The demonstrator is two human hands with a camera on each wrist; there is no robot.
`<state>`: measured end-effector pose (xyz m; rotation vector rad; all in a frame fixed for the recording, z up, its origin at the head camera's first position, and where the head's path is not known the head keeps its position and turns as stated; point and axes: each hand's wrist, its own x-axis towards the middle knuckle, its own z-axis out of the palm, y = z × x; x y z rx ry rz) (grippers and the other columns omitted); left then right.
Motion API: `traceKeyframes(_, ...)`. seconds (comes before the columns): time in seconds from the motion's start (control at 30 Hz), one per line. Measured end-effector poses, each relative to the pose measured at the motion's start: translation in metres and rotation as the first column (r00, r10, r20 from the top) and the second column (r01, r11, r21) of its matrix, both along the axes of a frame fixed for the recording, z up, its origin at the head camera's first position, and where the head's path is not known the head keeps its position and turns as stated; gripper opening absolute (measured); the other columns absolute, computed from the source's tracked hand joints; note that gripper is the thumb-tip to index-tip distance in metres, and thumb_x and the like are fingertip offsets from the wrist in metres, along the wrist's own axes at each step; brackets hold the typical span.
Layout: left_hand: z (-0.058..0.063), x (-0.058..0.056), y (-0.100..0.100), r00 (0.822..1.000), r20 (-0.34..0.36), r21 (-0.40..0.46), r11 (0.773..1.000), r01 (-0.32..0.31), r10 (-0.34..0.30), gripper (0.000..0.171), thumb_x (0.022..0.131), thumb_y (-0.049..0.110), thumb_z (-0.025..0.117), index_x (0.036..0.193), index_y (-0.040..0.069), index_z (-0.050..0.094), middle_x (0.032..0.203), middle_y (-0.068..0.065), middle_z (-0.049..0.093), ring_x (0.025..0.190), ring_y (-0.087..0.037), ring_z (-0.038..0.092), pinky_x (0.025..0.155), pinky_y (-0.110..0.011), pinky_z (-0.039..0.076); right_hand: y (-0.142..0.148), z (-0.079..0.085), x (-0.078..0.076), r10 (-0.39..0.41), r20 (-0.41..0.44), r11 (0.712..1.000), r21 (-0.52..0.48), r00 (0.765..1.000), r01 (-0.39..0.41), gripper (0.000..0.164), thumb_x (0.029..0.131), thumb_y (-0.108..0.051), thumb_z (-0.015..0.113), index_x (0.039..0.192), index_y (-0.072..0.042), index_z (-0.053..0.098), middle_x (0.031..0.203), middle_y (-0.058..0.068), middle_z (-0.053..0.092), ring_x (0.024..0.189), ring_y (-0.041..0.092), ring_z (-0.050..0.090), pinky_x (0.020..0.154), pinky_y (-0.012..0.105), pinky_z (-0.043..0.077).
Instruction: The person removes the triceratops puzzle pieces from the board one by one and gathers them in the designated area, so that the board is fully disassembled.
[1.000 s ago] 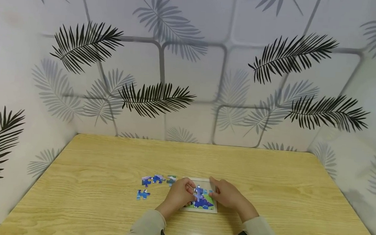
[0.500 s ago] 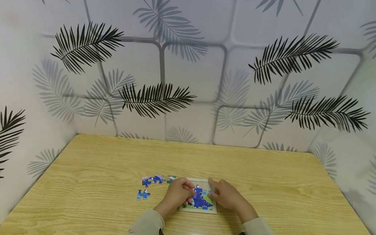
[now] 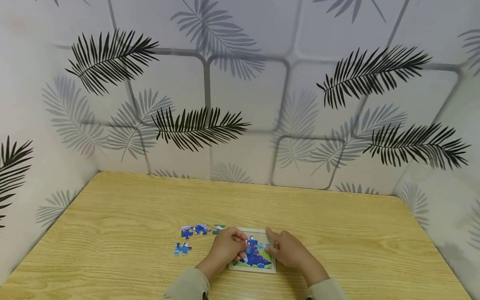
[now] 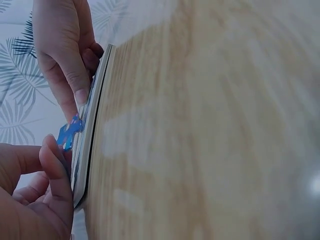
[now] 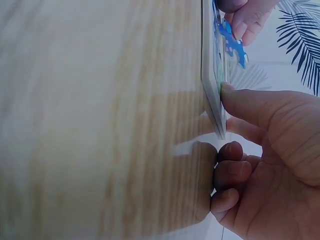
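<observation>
In the head view, my left hand [image 3: 226,248] is over the left part of a pale-framed jigsaw board [image 3: 252,269]. Its thumb and fingers pinch a blue puzzle piece [image 5: 233,42], which stands tilted close over the board in the right wrist view. Part of a blue dinosaur picture [image 3: 258,260] fills the lower board, and the upper part is bare grey. My right hand [image 3: 293,252] grips the board's right edge, its thumb [image 5: 245,104] on the rim and its other fingers curled beside it. The left fingers hide the board's left side.
Several loose puzzle pieces lie on the wooden table [image 3: 134,263] left of the board, among them a blue one [image 3: 182,249] and a green-edged one [image 3: 218,229]. A leaf-patterned wall [image 3: 239,159] rises behind the table.
The puzzle piece in my left hand has tipped down and now overlaps the dinosaur picture. The board has shifted very slightly left and nearer. My right hand keeps its grip.
</observation>
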<state>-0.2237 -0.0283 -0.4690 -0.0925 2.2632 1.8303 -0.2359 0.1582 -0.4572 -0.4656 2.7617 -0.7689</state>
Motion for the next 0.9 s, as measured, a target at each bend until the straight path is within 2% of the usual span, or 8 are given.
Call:
traceKeyframes(0.4, 0.002, -0.002, -0.019, 0.999, 0.030, 0.056, 0.998, 0.019, -0.021, 0.011, 0.088, 0.002, 0.062, 0.099, 0.001, 0.060, 0.083, -0.006, 0.064, 0.060, -0.011, 0.052, 0.052, -0.020, 0.042, -0.001, 0.000, 0.002, -0.018, -0.001, 0.999, 0.028, 1.000, 0.018, 0.057, 0.091, -0.021, 0.063, 0.141, -0.003, 0.042, 0.078, 0.006, 0.043, 0.065, 0.017, 0.039, 0.058, 0.030, 0.033)
traceKeyframes(0.6, 0.004, -0.004, -0.038, 0.999, 0.047, 0.074, 0.997, 0.018, -0.022, 0.011, 0.088, 0.004, 0.063, 0.098, 0.002, 0.061, 0.080, -0.004, 0.064, 0.059, -0.011, 0.050, 0.051, -0.021, 0.040, 0.000, -0.001, 0.002, -0.012, -0.010, 1.000, 0.016, 1.000, 0.012, 0.057, 0.092, -0.021, 0.062, 0.141, -0.003, 0.041, 0.080, 0.007, 0.044, 0.066, 0.017, 0.040, 0.059, 0.030, 0.034)
traceKeyframes(0.9, 0.011, -0.002, -0.077, 0.999, 0.030, 0.028, 0.999, -0.021, 0.020, 0.011, 0.085, -0.001, 0.061, 0.096, 0.001, 0.062, 0.080, -0.004, 0.067, 0.057, -0.011, 0.047, 0.048, -0.022, 0.034, 0.001, -0.001, 0.004, -0.002, -0.009, 1.000, 0.011, 1.000, 0.003, 0.057, 0.091, -0.021, 0.062, 0.142, -0.004, 0.041, 0.083, 0.008, 0.046, 0.066, 0.018, 0.040, 0.060, 0.031, 0.035)
